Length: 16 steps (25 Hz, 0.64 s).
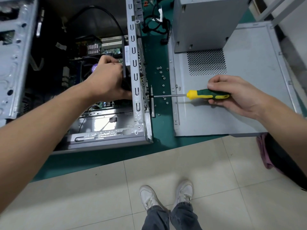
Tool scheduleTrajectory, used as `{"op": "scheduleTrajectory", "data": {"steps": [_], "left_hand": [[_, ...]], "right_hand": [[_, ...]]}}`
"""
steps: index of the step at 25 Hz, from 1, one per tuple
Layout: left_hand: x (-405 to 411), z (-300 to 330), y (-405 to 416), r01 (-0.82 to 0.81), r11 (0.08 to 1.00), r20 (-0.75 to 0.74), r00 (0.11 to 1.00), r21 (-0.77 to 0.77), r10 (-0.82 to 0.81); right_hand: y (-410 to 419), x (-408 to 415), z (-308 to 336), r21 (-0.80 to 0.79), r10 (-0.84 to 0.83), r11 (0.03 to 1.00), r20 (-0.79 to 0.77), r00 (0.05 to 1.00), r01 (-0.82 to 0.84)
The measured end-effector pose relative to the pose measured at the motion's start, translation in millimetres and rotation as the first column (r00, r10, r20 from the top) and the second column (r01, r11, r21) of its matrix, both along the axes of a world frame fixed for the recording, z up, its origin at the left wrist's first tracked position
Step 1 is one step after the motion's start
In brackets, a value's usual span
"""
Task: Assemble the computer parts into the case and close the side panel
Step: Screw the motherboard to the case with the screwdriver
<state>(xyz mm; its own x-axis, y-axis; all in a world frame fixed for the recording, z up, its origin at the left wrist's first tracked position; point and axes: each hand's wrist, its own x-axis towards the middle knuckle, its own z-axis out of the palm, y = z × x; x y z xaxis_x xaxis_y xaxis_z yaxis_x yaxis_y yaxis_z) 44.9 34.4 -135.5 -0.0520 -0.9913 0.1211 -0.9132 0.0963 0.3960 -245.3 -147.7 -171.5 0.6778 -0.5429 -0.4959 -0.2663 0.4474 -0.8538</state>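
The open computer case (139,90) lies on its side at the left of the green bench, its interior facing up, with a motherboard (106,104) and a cooler fan (93,68) already seated inside, so the early fitting looks done. The left hand (108,77) reaches into the case and grips a black part (125,75) pressed against the inside of the case's right wall; what that part is cannot be told for certain, though a black cable (114,22) arches up from it toward the far side. The right hand (235,93) is wrapped around the green and yellow handle of a screwdriver (207,95), whose shaft runs left to meet a screw point on the outside of that same wall. By the look of it, the step in hand is fastening this part from outside while it is steadied from within. Loose screws (163,78) lie scattered on the bench between the case and the side panel (249,105), which rests flat to the right, well apart from the case, so more fastening is likely due and closing has not begun. A second case (204,22) stands on the far end of the panel, and a bundle of cables (157,20) lies far behind the screws.
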Motion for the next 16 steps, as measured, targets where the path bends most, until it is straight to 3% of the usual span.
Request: {"op": "scheduleTrajectory", "data": {"steps": [2, 7, 10, 14, 16], "left_hand": [[0.2, -0.7, -0.1, 0.006, 1.000, 0.007, 1.000, -0.014, -0.005], [0.4, -1.6, 0.0, 0.012, 0.999, -0.001, 1.000, -0.042, -0.012], [-0.2, -2.3, -0.2, 0.008, 0.999, -0.004, 1.000, -0.040, -0.008], [1.7, -1.8, -0.2, 0.002, 1.000, -0.012, 1.000, -0.014, -0.002], [0.8, -2.3, -0.3, -0.008, 1.000, -0.011, 1.000, -0.017, 0.008]], "right_hand": [[-4.7, -1.8, 5.1, 0.039, -0.017, 0.999, 0.037, 0.999, 0.016], [7.6, 2.3, 0.8, -0.217, -0.020, 0.976, -0.234, 0.972, -0.032], [7.9, -0.1, 5.4, -0.094, -0.049, 0.995, -0.120, 0.992, 0.038], [11.1, 6.9, 3.6, -0.248, -0.153, 0.964, -0.226, 0.962, 0.095], [9.9, 5.8, 7.3, -0.163, -0.111, 0.983, -0.166, 0.980, 0.084]]}}
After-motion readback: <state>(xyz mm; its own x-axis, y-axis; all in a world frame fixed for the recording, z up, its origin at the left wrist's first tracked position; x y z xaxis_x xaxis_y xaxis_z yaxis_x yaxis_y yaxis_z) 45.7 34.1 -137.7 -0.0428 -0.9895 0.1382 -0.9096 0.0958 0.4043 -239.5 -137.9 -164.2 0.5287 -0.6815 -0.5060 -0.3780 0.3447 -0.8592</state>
